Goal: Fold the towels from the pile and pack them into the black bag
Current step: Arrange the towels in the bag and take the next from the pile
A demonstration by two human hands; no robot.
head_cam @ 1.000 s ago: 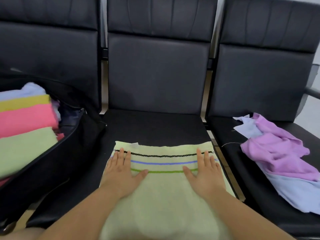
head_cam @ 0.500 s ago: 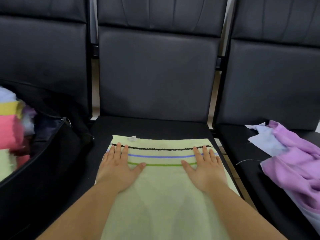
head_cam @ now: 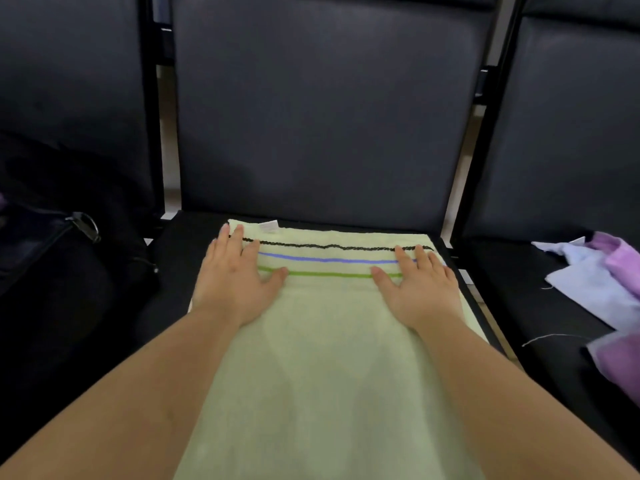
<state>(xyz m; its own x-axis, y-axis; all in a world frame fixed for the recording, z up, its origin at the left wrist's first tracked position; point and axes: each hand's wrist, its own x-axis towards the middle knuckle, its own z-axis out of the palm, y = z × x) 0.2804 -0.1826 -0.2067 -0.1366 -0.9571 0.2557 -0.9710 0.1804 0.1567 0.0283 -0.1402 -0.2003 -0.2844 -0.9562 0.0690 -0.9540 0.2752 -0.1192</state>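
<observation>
Forearms: two bare forearms reach forward from the bottom edge, one on each side of the towel.
Towel: a pale green towel (head_cam: 322,358) lies flat along the middle chair seat (head_cam: 180,268), its near end running out of the bottom of the view.
Left hand: the left hand (head_cam: 235,275) lies flat, palm down, on the towel's far left part, fingers straight and slightly spread, thumb out toward the centre.
Right hand: the right hand (head_cam: 419,285) lies flat in the same way on the far right part, fingers straight, thumb pointing inward.
Stripes: a green, a blue and a black stripe cross the towel near its far edge, running between the two hands and under the fingertips.
Label: a small white tag (head_cam: 269,225) sticks up at the far left corner.
Black bag: the black bag (head_cam: 52,271) sits on the left chair, beside the towel, with a metal ring on it.
Pile: purple and light blue towels (head_cam: 602,271) lie crumpled on the right chair.
Backrests: dark padded chair backs (head_cam: 322,109) stand upright behind.
</observation>
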